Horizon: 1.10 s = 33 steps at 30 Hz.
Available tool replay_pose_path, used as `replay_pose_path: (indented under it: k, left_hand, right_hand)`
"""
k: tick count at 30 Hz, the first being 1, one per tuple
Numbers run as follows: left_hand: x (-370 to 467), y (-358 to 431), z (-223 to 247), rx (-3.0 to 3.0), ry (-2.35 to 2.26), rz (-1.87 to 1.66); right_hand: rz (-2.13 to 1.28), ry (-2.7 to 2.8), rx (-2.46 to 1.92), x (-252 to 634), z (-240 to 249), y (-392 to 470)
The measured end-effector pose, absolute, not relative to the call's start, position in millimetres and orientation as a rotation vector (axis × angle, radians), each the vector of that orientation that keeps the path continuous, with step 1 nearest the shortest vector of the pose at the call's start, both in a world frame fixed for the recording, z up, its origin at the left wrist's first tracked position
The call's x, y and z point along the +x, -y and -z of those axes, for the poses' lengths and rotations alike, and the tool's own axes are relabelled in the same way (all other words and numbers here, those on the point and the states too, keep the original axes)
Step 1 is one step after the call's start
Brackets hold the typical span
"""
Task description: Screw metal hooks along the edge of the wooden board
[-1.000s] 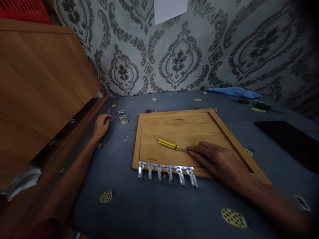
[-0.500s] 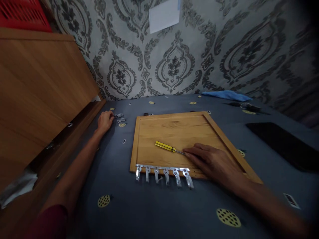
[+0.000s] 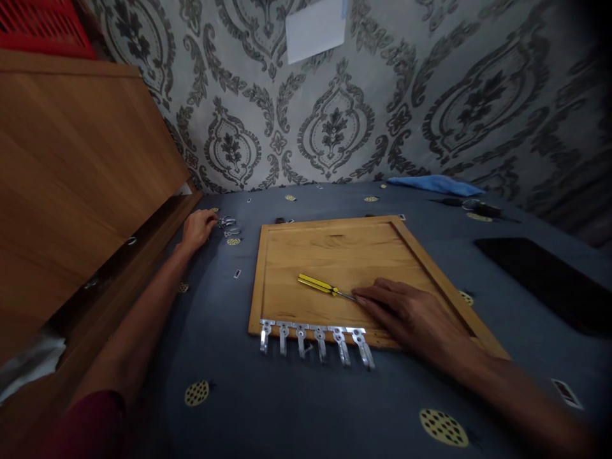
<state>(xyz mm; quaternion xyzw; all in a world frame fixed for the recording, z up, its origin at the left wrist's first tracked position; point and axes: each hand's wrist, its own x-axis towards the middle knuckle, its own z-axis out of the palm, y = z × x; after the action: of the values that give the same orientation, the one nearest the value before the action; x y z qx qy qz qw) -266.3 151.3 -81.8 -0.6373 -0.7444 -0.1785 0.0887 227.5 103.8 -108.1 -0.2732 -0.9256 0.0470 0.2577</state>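
My right hand rests over the right part of a wooden panel and pinches the metal shaft of a screwdriver, whose yellow handle points left. Along the panel's near edge a row of several silver metal hooks hangs over the side. Far to the left, my left hand is closed beside a small heap of loose metal hooks. Its fingertips are pressed together at the heap's edge, and what they hold, if anything, is too small to make out.
A wooden cabinet stands along the left, with a red plastic basket on top. On the grey patterned cloth lie a black phone-like slab, a dark tool and a blue cloth. A patterned wall closes off the back.
My left hand has drawn back slightly to the left from the loose hooks. The right hand and screwdriver have stayed almost in place.
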Motion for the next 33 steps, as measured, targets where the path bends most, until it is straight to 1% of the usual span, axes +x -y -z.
replay_pose_path:
  k: [11,21,28,33]
  left_hand:
    - [-276.5,-142.7,79.2,-1.911,2.255,0.647]
    - [-279.3,-130.6,85.6,-1.769,2.351,0.797]
    - [-277.2,-135.2,88.7,-1.690,2.355,0.909]
    - [-288.2,-124.2,85.3,-1.717,2.335,0.938]
  right_hand:
    - [-0.084,2.499,-0.712,227.6,110.4,-104.2]
    - [-0.071,2.508,-0.717,226.0,107.7,-104.1]
    - [-0.098,2.508,-0.735,226.3,107.2,-103.9]
    - [-0.133,2.511,-0.749,226.4,105.2,-102.8]
